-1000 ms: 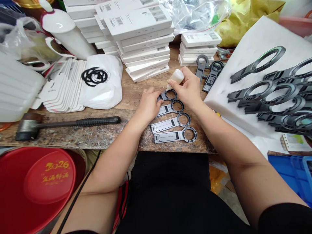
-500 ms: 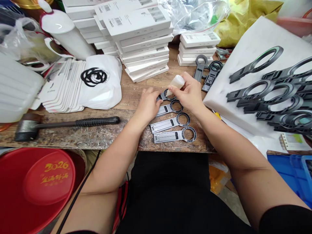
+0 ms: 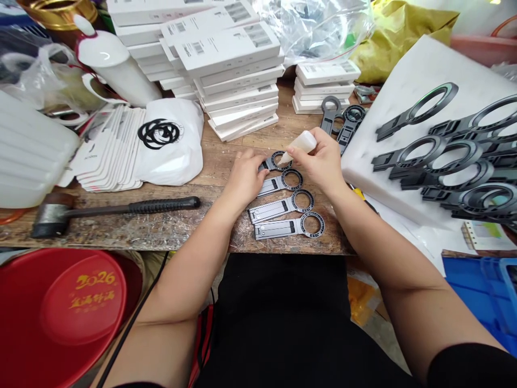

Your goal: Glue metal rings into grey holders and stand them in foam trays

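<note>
Several grey ring-headed stand parts lie in a row on the wooden bench; the nearest one is at the front edge. My left hand presses down on the handle of the farthest part. My right hand grips a small whitish squeeze bottle, its nozzle tip touching that part's ring.
A hammer lies left on the bench. Stacked white boxes stand behind, a white bag with black rings to the left. A white foam sheet on the right carries several black ring stands. A red basin sits below left.
The bottle has tilted flatter, its nozzle shifting along the farthest ring. My left hand stays on that part. The view has shifted slightly.
</note>
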Available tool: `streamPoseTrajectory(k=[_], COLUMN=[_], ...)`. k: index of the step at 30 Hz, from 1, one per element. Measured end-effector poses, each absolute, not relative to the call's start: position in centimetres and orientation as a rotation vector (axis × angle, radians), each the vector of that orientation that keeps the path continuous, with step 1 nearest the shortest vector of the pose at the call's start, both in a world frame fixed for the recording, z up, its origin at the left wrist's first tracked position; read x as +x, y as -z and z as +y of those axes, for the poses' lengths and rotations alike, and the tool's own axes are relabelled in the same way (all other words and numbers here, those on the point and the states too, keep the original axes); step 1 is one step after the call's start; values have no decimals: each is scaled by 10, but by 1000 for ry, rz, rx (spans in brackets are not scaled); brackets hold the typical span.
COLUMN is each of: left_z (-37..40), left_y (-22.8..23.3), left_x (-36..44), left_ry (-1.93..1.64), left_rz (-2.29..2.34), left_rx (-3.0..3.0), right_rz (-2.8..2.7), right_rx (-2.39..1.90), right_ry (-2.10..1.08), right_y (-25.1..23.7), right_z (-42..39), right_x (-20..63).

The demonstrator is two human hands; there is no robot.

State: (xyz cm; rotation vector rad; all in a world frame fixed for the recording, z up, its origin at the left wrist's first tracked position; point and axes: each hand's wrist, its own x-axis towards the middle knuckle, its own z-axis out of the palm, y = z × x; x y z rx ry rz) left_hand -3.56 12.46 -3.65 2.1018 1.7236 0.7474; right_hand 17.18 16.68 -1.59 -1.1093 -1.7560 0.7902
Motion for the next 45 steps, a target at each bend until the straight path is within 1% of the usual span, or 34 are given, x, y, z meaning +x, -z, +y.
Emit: streamPoseTrajectory(k=[5, 8, 11, 14, 18, 20, 23, 26, 34, 37, 40, 43, 45], left_z=[123, 119, 113, 109, 112, 116, 124, 129, 130, 128, 109, 61, 13], left_y=[39, 35, 25, 14, 3, 0, -2, 1, 23, 20, 11, -1, -8], left_x=[-39, -35, -27, -26, -48, -64, -82, -89, -90, -86, -85, -90, -95], left_ry=[-813, -1016, -1299, -1487, -1507, -1439, -1301, -1129, -1015, -1013, -1057, -1180, -1315], left_rz=[1697, 1628, 1481, 1431, 1543, 1605, 1727, 1812, 1910, 1930, 1958, 1975, 1980], left_rx=[2090, 2048, 1926, 1768, 1673, 1704, 1794, 1839, 1756, 1741, 1728, 1694, 1646], right_rz=[-1151, -898, -804, -892, -1257, -1521, -1921, -2086, -2215, -2196, -2142, -2051, -2007], right_rx=[-1074, -1068, -1061, -995, -956, -980, -1113, -1242, -1359, -1395, -1411, -1141, -854], right_ry=[-1278, -1501, -1666, -1712, -1607, -1442, -1107, -933, -780, -750, -684, -700, -879], right_y=[2, -5, -8, -9, -9, -8, -5, -1, 7, 5, -4, -16, -24], right_z=[162, 158, 151, 142, 142, 149, 164, 174, 177, 177, 166, 130, 94], right_x=[171, 160, 140, 118, 98, 90, 79, 69, 54, 61, 75, 77, 64])
